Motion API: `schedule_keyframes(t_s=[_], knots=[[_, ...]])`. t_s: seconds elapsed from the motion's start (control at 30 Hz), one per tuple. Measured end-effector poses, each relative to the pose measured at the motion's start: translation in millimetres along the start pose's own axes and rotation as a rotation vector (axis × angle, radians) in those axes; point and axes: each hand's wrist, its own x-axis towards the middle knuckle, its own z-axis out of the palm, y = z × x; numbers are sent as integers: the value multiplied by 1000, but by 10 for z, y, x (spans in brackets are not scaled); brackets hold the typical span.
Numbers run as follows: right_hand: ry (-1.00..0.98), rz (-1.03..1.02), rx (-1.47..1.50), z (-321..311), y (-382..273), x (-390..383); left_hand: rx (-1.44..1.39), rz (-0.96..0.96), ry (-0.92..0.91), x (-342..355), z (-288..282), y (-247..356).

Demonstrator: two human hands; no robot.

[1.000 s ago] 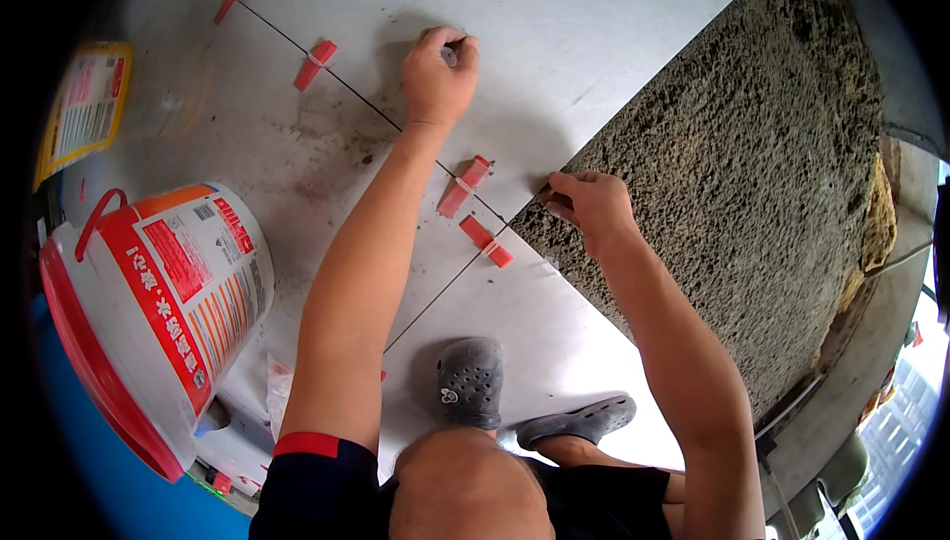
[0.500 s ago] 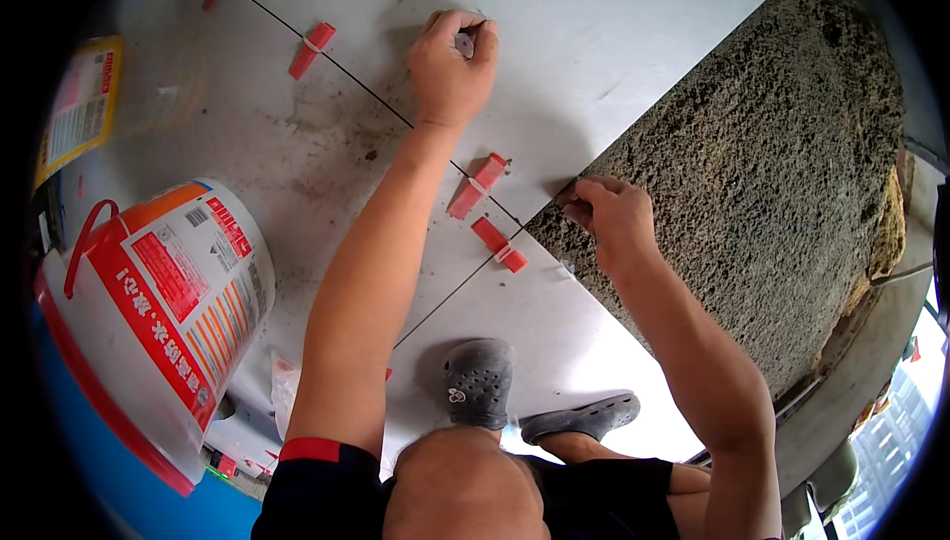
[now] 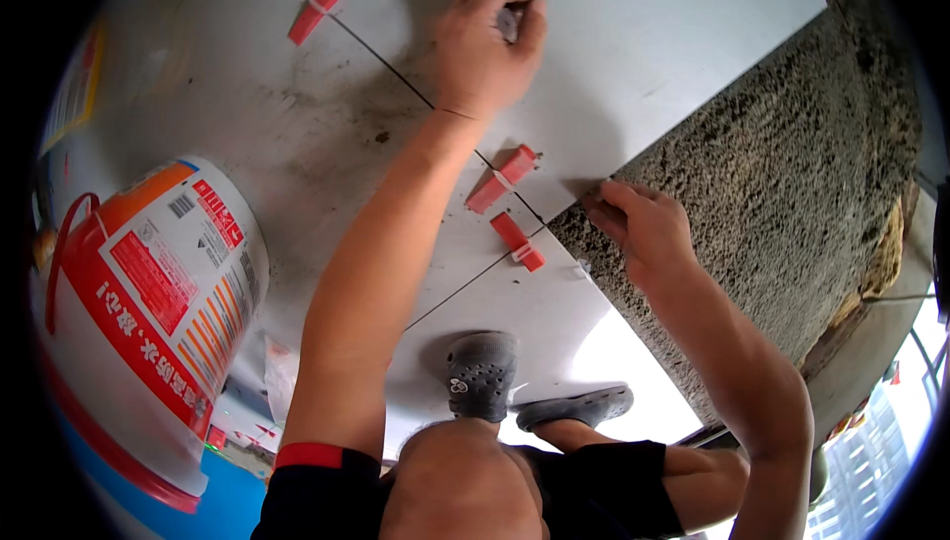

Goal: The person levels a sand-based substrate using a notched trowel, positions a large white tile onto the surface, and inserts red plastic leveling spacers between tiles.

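Note:
My left hand (image 3: 487, 50) is closed in a fist just above a large pale floor tile (image 3: 683, 35). Between its thumb and fingers shows the end of a small grey object (image 3: 510, 23), its kind mostly hidden. Lower right, my right hand (image 3: 648, 228) has its fingers bent together at the tile's edge, over a grey, crumbly mortar bed (image 3: 782, 184). Whatever those fingertips may hold cannot be made out. Between my hands, a red levelling wedge (image 3: 502, 180) sits in a clip across the joint. A second red wedge (image 3: 518, 241) straddles the crossing joint.
A white and red bucket (image 3: 163, 283) with a red handle stands at the left. Another red wedge (image 3: 318, 12) lies along the joint farther off. A small clear clip (image 3: 582, 268) sticks out at a near tile's edge. My dark clogs (image 3: 483, 377) rest on the near tile.
The view has shifted, so the joint and wedges appear lower and farther right. My left hand still grips the grey object; my right hand stays at the tile's edge.

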Motion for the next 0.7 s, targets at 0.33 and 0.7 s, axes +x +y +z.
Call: schedule_keyframes(t_s=[0.33,0.7], knots=[[-19,4,85,-36,18,115,-21,-9,28,-53,24,-21],[-15,-159,-173,0,151,109,37,26,30,-52,47,-77]])
